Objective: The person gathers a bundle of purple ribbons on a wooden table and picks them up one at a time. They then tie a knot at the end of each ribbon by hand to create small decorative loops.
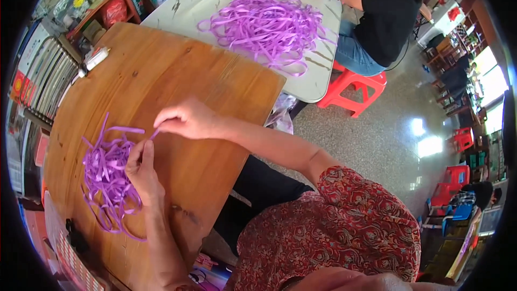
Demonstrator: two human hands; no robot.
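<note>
A length of purple ribbon [155,134] runs between my two hands above the wooden table [215,75]. My right hand [186,119] pinches its end between thumb and fingers, slightly blurred. Just to the left and nearer, my left hand [143,171] grips the same ribbon with thumb and forefinger. Beside the left hand, a loose tangled heap of purple ribbons [105,175] lies on the table, some strands looping toward the near side. The left hand covers part of the heap's right edge.
A marble-patterned table [177,13] adjoins the far side, bearing a big purple ribbon pile [269,29]. A person in black [390,21] sits there on a red stool [353,89]. Books [46,75] line the left edge, near a white power strip [97,58].
</note>
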